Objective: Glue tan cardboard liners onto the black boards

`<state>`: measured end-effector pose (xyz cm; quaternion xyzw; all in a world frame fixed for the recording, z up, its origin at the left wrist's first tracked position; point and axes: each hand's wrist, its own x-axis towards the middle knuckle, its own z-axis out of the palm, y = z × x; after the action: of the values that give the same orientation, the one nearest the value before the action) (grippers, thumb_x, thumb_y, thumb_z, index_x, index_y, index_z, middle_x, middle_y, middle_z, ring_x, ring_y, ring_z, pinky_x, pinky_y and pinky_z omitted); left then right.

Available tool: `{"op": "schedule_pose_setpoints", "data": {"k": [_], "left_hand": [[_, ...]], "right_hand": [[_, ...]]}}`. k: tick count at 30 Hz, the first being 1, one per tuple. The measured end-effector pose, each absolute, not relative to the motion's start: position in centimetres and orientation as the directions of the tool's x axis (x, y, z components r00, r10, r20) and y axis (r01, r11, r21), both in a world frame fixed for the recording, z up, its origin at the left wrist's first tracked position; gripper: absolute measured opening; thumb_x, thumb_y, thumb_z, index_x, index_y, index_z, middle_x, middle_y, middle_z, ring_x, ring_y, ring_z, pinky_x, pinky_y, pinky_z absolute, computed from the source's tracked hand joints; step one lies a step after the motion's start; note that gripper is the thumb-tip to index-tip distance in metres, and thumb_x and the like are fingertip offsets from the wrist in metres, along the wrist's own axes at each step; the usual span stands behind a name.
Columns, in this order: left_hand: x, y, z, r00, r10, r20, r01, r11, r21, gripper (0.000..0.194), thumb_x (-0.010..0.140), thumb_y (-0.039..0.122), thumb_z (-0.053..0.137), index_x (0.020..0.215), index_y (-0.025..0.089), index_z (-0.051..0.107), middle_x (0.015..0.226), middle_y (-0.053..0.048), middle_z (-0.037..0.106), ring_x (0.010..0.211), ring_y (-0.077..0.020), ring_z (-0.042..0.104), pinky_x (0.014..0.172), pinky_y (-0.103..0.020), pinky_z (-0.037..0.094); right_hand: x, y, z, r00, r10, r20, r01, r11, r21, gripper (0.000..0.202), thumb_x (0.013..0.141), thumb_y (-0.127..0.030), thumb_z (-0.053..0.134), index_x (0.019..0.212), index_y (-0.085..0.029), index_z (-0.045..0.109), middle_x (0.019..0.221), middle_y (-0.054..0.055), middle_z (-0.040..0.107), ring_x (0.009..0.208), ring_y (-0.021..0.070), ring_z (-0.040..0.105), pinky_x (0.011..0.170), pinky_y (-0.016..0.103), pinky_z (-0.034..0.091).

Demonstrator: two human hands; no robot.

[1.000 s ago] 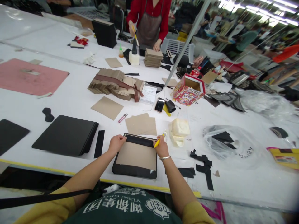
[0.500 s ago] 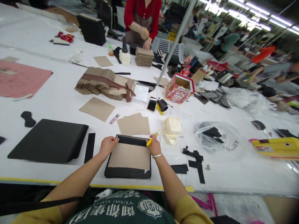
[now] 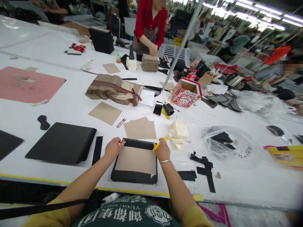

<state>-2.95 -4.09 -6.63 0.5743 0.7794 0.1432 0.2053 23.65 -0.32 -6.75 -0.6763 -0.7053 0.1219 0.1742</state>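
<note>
A black panel [image 3: 134, 177] lies flat in front of me, with a tan cardboard sheet [image 3: 136, 160] on top of it and a black strip uncovered along its far edge. At its far left corner, my left hand [image 3: 114, 148] pinches the edge. My right hand [image 3: 163, 150] is closed around a yellow-handled brush [image 3: 157, 146] at the far right corner, its pale bristles pointing up and away toward a cream glue container [image 3: 179, 130]. The right fingertips also meet the panel's edge; whether they grip it I cannot tell.
Left of the panel are a black strip [image 3: 97, 150] and a stack of black sheets [image 3: 60, 142]. Beyond lie cardboard sheets [image 3: 140, 126], pink snips [image 3: 121, 122], a phone [image 3: 158, 108] and bundled cardboard [image 3: 111, 88]. Black scraps [image 3: 205, 167] lie right; a co-worker [image 3: 151, 28] stands opposite.
My view has shifted slightly, so the table appears further right. The brush's bristles now show more clearly beyond my right hand. Both hands stay at the panel's far corners. The co-worker's hand has lowered onto a cardboard stack.
</note>
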Motion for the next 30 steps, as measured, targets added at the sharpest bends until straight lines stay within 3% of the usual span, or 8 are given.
{"op": "schedule_pose_setpoints", "data": {"k": [4, 7, 10, 14, 19, 23, 27, 30], "left_hand": [[-0.9, -5.6, -6.8, 0.113, 0.987, 0.116, 0.877, -0.154, 0.455, 0.041, 0.082, 0.039, 0.042, 0.117, 0.017, 0.052, 0.12, -0.014, 0.053, 0.116, -0.0253, 0.044, 0.097, -0.037, 0.029], [0.6, -6.5, -7.9, 0.407, 0.91, 0.078, 0.799, -0.396, 0.452, 0.058, 0.078, 0.044, 0.05, 0.13, 0.02, 0.04, 0.139, -0.011, 0.036, 0.129, -0.0261, 0.027, 0.107, -0.043, 0.01], [0.3, -7.0, -8.9, 0.421, 0.907, 0.01, 0.831, -0.39, 0.396, 0.067, 0.077, 0.05, 0.049, 0.133, 0.018, 0.037, 0.142, -0.012, 0.029, 0.132, -0.0267, 0.021, 0.107, -0.045, 0.002], [-2.1, -7.8, -9.0, 0.311, 0.95, -0.018, 0.907, -0.292, 0.303, 0.066, 0.078, 0.051, 0.046, 0.133, 0.016, 0.038, 0.143, -0.013, 0.026, 0.133, -0.027, 0.02, 0.107, -0.047, -0.002], [-6.2, -9.4, -7.4, 0.077, 0.988, 0.133, 0.963, -0.109, 0.245, 0.054, 0.084, 0.047, 0.038, 0.129, 0.017, 0.043, 0.139, -0.012, 0.036, 0.132, -0.0252, 0.023, 0.108, -0.046, 0.003], [-13.7, -10.5, -6.4, -0.301, 0.929, 0.217, 0.946, 0.261, 0.195, 0.055, 0.085, 0.044, 0.036, 0.13, 0.013, 0.038, 0.14, -0.014, 0.032, 0.132, -0.0248, 0.02, 0.107, -0.045, 0.01], [-24.0, -11.7, -5.4, -0.745, 0.664, 0.058, 0.664, 0.731, 0.158, 0.086, 0.07, 0.056, 0.051, 0.136, 0.008, 0.023, 0.143, -0.023, 0.019, 0.13, -0.0372, 0.016, 0.099, -0.057, 0.018], [-29.8, -12.8, -3.8, -0.841, 0.527, -0.121, 0.506, 0.846, 0.167, 0.1, 0.059, 0.063, 0.059, 0.134, 0.006, 0.025, 0.136, -0.029, 0.027, 0.124, -0.0443, 0.025, 0.09, -0.06, 0.029]], "right_hand": [[22.5, -2.6, -7.2, -0.34, 0.916, 0.212, 0.787, 0.401, -0.468, 0.017, 0.083, -0.02, 0.042, 0.099, -0.017, 0.049, 0.104, 0.013, 0.057, 0.097, 0.0228, 0.052, 0.083, 0.037, 0.042], [21.1, -4.1, -8.2, -0.533, 0.819, 0.213, 0.671, 0.563, -0.483, 0.023, 0.078, -0.009, 0.043, 0.098, -0.018, 0.05, 0.123, 0.012, 0.05, 0.113, 0.0231, 0.044, 0.095, 0.044, 0.035], [21.8, -4.6, -9.1, -0.512, 0.838, 0.186, 0.702, 0.534, -0.471, 0.028, 0.075, -0.005, 0.043, 0.099, -0.018, 0.051, 0.126, 0.013, 0.048, 0.115, 0.0236, 0.043, 0.096, 0.047, 0.035], [25.3, -4.7, -8.5, -0.455, 0.871, 0.185, 0.752, 0.487, -0.444, 0.028, 0.078, -0.01, 0.043, 0.105, -0.015, 0.05, 0.12, 0.016, 0.052, 0.113, 0.0241, 0.046, 0.091, 0.043, 0.042], [27.5, -5.4, -5.3, -0.271, 0.924, 0.27, 0.791, 0.373, -0.484, 0.034, 0.082, -0.028, 0.047, 0.114, -0.016, 0.045, 0.096, 0.01, 0.06, 0.099, 0.0238, 0.055, 0.086, 0.043, 0.045], [27.3, -6.1, -4.1, -0.165, 0.948, 0.274, 0.788, 0.293, -0.541, 0.031, 0.083, -0.037, 0.045, 0.108, -0.019, 0.048, 0.097, 0.01, 0.059, 0.087, 0.0218, 0.059, 0.077, 0.038, 0.048], [26.7, -6.5, -4.1, -0.194, 0.957, 0.214, 0.782, 0.283, -0.555, 0.031, 0.083, -0.043, 0.043, 0.104, -0.02, 0.049, 0.095, 0.01, 0.061, 0.083, 0.0227, 0.061, 0.07, 0.036, 0.048], [26.4, -6.4, -4.1, -0.205, 0.965, 0.161, 0.78, 0.26, -0.57, 0.032, 0.083, -0.044, 0.042, 0.103, -0.021, 0.05, 0.094, 0.008, 0.062, 0.078, 0.0215, 0.062, 0.068, 0.034, 0.048]]}}
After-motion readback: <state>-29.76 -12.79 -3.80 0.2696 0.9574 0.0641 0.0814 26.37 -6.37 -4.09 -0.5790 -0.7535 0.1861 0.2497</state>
